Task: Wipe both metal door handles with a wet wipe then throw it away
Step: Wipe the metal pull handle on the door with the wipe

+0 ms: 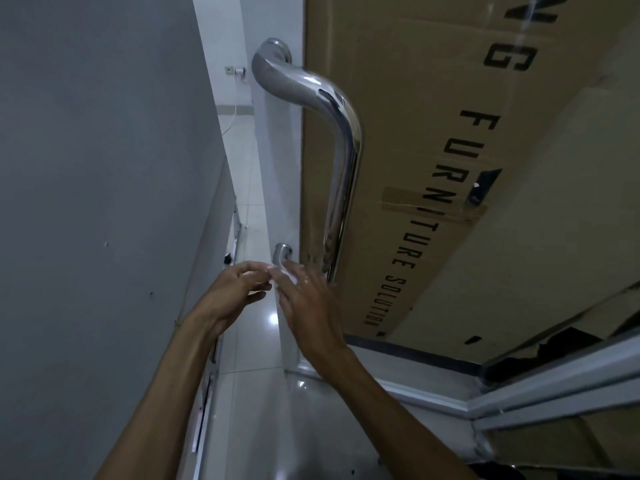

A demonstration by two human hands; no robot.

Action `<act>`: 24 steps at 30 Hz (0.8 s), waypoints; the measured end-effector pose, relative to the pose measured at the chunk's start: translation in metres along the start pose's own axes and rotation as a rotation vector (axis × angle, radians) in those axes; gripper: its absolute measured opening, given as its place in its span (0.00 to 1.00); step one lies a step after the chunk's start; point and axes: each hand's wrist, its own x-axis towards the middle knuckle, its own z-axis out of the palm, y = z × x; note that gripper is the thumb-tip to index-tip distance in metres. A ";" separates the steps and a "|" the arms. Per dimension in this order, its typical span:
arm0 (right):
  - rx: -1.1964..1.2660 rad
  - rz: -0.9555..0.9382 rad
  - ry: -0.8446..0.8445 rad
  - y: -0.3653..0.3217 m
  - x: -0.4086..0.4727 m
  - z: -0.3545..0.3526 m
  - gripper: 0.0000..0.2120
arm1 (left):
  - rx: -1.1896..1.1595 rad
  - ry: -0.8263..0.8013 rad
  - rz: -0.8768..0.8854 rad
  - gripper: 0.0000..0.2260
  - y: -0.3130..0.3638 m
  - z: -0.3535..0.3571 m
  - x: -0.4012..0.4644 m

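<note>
A long chrome door handle (341, 157) runs down the edge of a glass door, from its top mount (275, 50) to its lower mount (283, 252). Just below that lower mount my two hands meet. My left hand (232, 294) pinches a small white wet wipe (286, 274) at its fingertips. My right hand (308, 306) reaches in with fingers fairly straight, touching the wipe close to the handle's bottom end. A second handle is not plainly visible.
A grey wall (97, 202) stands close on the left. Behind the glass on the right leans a big cardboard box (450, 133) printed with black letters. White glossy floor tiles (249, 341) and a door frame rail (519, 400) lie below.
</note>
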 end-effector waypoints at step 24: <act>-0.403 0.215 -0.452 -0.021 0.036 0.033 0.45 | 0.431 -0.104 0.398 0.33 0.052 -0.002 0.060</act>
